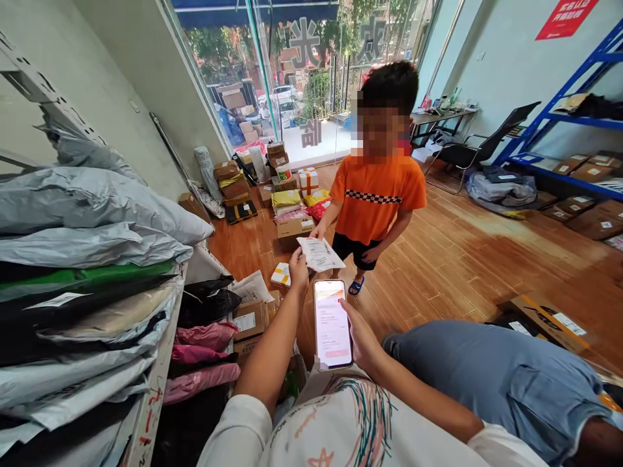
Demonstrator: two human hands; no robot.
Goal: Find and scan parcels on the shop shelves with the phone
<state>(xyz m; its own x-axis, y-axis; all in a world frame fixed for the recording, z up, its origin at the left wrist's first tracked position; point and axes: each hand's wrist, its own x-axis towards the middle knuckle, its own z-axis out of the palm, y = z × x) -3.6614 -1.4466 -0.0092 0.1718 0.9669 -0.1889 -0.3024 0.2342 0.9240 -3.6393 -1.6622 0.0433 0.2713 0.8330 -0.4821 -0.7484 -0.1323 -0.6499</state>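
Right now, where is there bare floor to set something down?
Bare wooden floor lies between the person in orange, the blue shelving and the grey-blue trousers. It is crowded near the window, where parcels cluster, and along the packed left rack.

Near on the left, grey parcels (87,202) lie stacked on a rack (145,418), with pink bags (207,383) just to their right. Far off, a glass front (335,84) stands behind floor-level cardboard boxes (235,189). Far right, a black chair (513,123) sits between a desk (440,119) and blue shelving (596,123); a red sign (567,18) hangs on the wall (511,55).
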